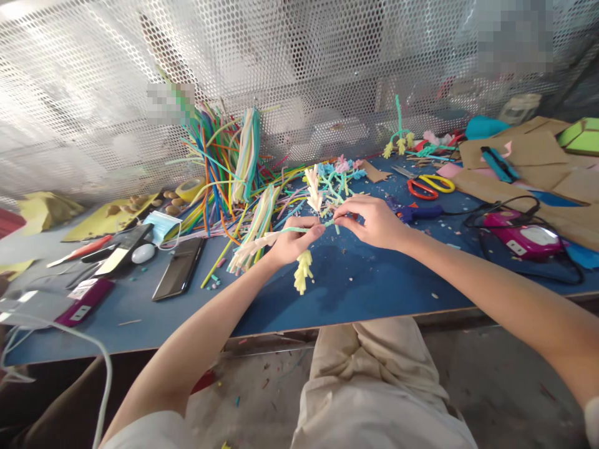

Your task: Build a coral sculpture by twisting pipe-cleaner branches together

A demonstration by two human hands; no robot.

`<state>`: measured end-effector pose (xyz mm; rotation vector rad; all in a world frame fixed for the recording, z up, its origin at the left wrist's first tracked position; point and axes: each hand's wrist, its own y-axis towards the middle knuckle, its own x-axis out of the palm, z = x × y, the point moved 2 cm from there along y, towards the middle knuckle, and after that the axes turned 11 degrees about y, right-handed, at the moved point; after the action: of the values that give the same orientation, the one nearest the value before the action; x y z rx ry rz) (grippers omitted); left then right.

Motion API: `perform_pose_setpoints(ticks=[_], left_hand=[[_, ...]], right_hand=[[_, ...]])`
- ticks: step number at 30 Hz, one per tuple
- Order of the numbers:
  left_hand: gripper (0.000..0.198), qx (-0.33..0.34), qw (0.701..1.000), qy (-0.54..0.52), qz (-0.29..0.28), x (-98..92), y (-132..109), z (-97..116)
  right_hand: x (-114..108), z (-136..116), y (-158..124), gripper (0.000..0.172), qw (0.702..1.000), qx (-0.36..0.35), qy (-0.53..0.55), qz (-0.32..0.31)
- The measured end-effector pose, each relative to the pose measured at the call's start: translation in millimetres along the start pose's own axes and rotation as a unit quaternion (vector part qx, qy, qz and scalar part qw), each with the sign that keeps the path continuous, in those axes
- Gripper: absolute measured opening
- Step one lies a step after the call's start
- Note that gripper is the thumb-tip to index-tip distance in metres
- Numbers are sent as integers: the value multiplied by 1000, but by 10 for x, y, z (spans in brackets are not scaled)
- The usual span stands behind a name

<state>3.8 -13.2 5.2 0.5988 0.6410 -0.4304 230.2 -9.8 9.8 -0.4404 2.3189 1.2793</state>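
Observation:
My left hand (298, 240) pinches a light green pipe-cleaner stem (329, 223) above the table. The fingertips of my right hand (372, 222) are closed on the same stem, just to the right. A cream pipe-cleaner flower (314, 192) stands up from between the hands, and a yellow one (303, 274) hangs below my left hand. Another cream piece (255, 243) lies out to the left on a green stem. Behind my hands are blue and pink pipe-cleaner flowers (341, 168) on green stems.
Pipe-cleaner bundles (246, 156) stand at the back left; another bundle (264, 215) lies nearer. A phone (178, 269) and purple box (87, 301) lie left. To the right are scissors (423, 189), a blue glue gun (421, 212), a corded magenta device (524, 234) and brown cardboard (533, 156). Perforated metal (299, 62) rises behind.

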Motion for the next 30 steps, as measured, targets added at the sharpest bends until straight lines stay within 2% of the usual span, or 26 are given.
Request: perform_pose_setpoints(ticks=[5, 9, 12, 15, 19, 25, 30], left_hand=[[56, 5, 1000, 3, -12, 5, -7, 22], [54, -26, 999, -18, -5, 26, -13, -38], [51, -69, 990, -123, -1, 77, 3, -129], [52, -101, 961, -258, -10, 138, 38, -196], [55, -124, 938, -322, -31, 199, 70, -214], [55, -118, 951, -285, -21, 204, 33, -186], [51, -72, 991, -110, -17, 71, 6, -63]], right_hand=[[-33, -39, 41, 20, 998, 32, 14, -51], [-59, -24, 49, 25, 996, 26, -34, -73], [-104, 35, 41, 23, 992, -15, -110, -60], [-148, 101, 33, 20, 982, -63, -170, -46], [-142, 103, 15, 24, 973, -98, -205, -42], [-67, -50, -24, 25, 982, -101, -151, -47], [-63, -64, -11, 19, 992, -64, -110, -12]])
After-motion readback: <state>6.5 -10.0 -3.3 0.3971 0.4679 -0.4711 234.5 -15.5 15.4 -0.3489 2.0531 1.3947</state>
